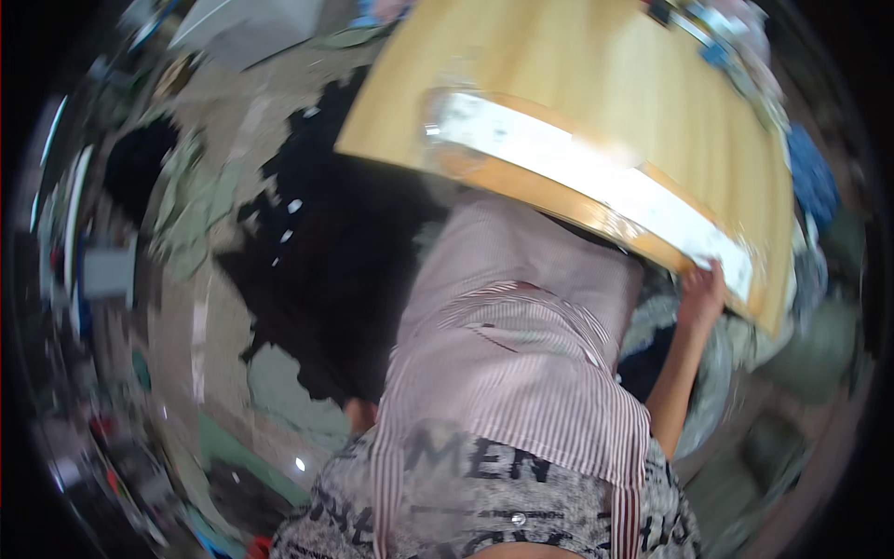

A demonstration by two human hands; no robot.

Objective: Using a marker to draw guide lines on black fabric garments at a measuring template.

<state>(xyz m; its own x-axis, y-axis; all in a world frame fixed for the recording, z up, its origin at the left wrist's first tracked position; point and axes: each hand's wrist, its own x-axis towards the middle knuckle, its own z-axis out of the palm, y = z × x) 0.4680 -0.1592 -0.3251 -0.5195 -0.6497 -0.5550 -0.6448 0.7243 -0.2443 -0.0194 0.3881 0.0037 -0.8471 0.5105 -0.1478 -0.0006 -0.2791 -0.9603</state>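
Head view, going from the left: the edge is bent and blurred, with a pale grey box-like surface [109,273] and small cluttered things that I cannot name. Next, on the light, hard floor [174,321], lie a soft dark heap [140,166] and a crumpled grey-green cloth [191,210]. Then comes the large black cloth [321,242], matt and with an uneven, jagged outline; small white pieces [295,205] show on it. It is at the person's left side, and at its lower end appears only a patch of skin of the left hand or arm [360,415]; the cloth hides the remainder, so I cannot tell what this hand holds. In the middle is the finely striped apron [512,373] over a mottled shirt [456,498]. Above, a smooth wooden board [549,56] with straight grain carries a long white strip [596,177] under shiny clear film. The right hand [704,291], well apart from the left, touches the board's near edge with bent fingers; how firmly, I cannot tell. Behind its forearm stands crinkled transparent plastic [712,377]; farther right are blue fabric [812,172] and grey-green bundles [819,349].
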